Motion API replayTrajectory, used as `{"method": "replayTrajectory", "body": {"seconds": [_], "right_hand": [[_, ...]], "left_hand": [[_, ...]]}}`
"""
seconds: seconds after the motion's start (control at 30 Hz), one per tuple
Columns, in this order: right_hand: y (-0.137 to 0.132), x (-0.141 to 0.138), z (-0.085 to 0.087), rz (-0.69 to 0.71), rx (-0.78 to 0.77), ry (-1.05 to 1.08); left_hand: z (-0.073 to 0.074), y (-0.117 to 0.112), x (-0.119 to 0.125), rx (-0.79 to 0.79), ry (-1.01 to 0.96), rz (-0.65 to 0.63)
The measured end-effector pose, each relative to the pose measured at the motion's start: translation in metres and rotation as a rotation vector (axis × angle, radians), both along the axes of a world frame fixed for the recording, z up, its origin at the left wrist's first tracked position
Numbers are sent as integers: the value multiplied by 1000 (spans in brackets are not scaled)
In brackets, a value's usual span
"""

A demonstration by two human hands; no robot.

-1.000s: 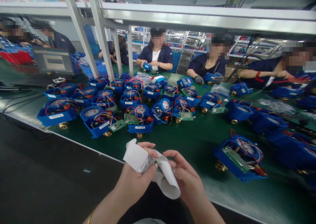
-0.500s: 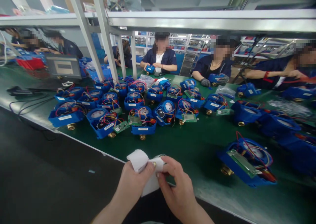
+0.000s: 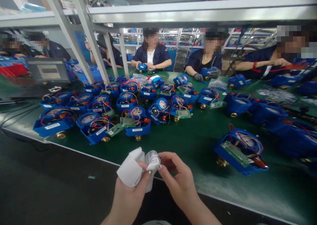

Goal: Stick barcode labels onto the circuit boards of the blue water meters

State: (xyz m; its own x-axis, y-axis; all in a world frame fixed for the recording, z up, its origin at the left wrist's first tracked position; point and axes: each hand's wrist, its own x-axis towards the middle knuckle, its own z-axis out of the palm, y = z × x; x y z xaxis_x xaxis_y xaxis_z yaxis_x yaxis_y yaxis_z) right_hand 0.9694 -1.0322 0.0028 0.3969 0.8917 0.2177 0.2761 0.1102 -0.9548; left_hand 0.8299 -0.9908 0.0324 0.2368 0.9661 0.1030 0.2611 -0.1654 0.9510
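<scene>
My left hand (image 3: 130,197) is closed around a white strip of label backing paper (image 3: 132,169), bunched up above the thumb. My right hand (image 3: 179,180) is beside it, thumb and forefinger pinching the curled end of the same strip (image 3: 153,158). Both hands hover over the near edge of the green workbench (image 3: 198,145). The nearest blue meter housing (image 3: 239,150), with a green circuit board and red wires on top, lies to the right of my hands.
Several open blue meters (image 3: 135,122) with wires and circuit boards crowd the middle and left of the bench. A laptop (image 3: 47,71) stands at far left. Other people in dark uniforms (image 3: 151,55) sit across the bench handling meters. A metal shelf frame (image 3: 81,30) rises overhead.
The paper strip hung loose between my hands a second ago; now it is bunched in my left hand and my right fingers pinch its curled end. The view shifted slightly.
</scene>
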Motion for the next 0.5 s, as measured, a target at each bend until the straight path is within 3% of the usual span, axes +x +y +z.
{"method": "replayTrajectory", "body": {"seconds": [0.13, 0.27, 0.33, 0.5], "right_hand": [[-1, -3, -1, -23, -18, 152], [-1, -4, -1, 8, 1, 221], [-2, -3, -3, 59, -5, 204], [-6, 3, -6, 159, -65, 84]], "left_hand": [[0, 0, -1, -67, 49, -17], [-5, 6, -6, -226, 68, -155], [-10, 9, -7, -391, -15, -173], [-19, 12, 0, -887, -358, -77]]}}
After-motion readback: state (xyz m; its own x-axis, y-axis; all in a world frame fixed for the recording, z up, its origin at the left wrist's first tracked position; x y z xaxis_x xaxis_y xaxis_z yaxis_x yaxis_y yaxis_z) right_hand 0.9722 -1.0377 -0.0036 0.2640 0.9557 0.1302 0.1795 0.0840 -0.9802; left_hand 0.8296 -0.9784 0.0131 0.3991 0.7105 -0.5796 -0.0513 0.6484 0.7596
